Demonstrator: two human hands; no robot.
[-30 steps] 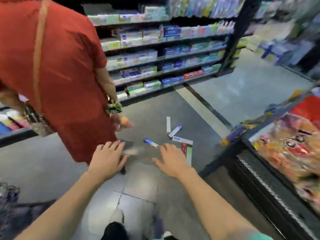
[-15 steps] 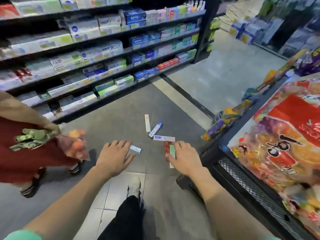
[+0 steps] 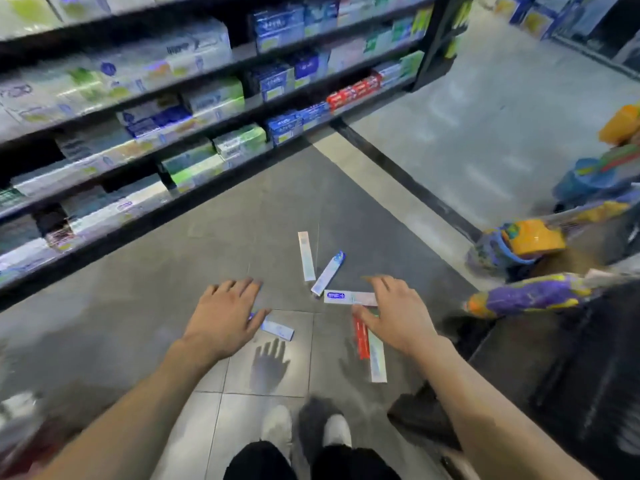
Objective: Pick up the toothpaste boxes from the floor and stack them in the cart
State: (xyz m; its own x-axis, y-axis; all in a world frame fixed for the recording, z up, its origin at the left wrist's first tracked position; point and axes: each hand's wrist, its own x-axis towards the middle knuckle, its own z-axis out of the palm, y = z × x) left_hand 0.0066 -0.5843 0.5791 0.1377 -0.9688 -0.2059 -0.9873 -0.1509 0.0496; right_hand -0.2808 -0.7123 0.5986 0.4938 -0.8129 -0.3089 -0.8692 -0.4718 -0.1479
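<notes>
While I lean over the grey tiled floor (image 3: 173, 306), both my hands hang above it with fingers spread and flat, each grip holding nothing. My left hand (image 3: 227, 318) covers the near end of a slim white-and-blue box (image 3: 277, 329), a flat cardboard slab lying at about 5 o'clock from my knuckles; whether my fingers touch it I cannot tell. My right hand (image 3: 393, 315) hovers over the top ends of a glossy red box (image 3: 361, 341) and a pale white-green box (image 3: 377, 362), which lie side by side, long edges touching, running toward 6 o'clock from my palm. At 10 o'clock from that hand a white box with a blue logo (image 3: 341, 296) lies crosswise, one end hidden under my fingers. Farther out, at 12 o'clock from the gap between my hands, a blue-tipped white box (image 3: 328, 273) lies tilted, its lower end near the logo box, and a narrow pale box (image 3: 306, 256) lies almost straight beside it. All are long, thin, sharp-edged rectangles. The floor is smooth and faintly shiny, with the shadow of a hand on it. At 3 o'clock the dark cart (image 3: 571, 375) shows black mesh and crinkly coloured packets along its rim. At 10 to 12 o'clock run black shelves (image 3: 207, 112) packed with blurred cartons. My white shoes (image 3: 277, 427) show at 6 o'clock.
</notes>
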